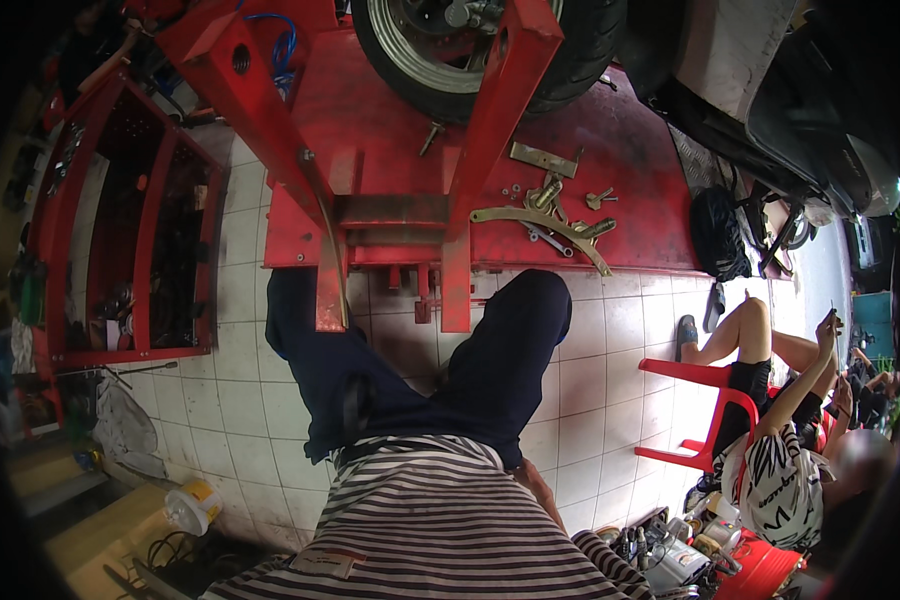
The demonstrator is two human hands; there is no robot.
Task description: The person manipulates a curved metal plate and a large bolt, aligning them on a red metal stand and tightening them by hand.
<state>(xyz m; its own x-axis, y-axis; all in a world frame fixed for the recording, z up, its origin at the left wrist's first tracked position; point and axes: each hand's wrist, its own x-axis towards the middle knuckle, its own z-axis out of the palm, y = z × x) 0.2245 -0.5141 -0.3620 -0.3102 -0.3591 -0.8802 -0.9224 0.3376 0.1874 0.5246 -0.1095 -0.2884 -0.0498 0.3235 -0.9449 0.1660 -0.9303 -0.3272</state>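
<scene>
My right hand (529, 480) is low at my right hip, against the dark trousers (490, 380), its fingers hidden. My left hand is out of sight. Above my knees is a red platform (630, 160) with a red metal stand (390, 210) at its edge. A motorcycle wheel (410, 80) sits behind the stand's uprights. To the right on the platform lie brass-coloured brackets (535, 218), a flat plate (540, 157), small nuts (512, 190) and a spanner (548, 242).
A red tool cart (145, 250) stands left on the tiled floor, near a white bucket (190, 508). A person (780, 480) sits right on a red plastic chair (710, 420). Dark vehicle bodywork (800, 140) overhangs the upper right; assorted hardware (680, 555) is piled lower right.
</scene>
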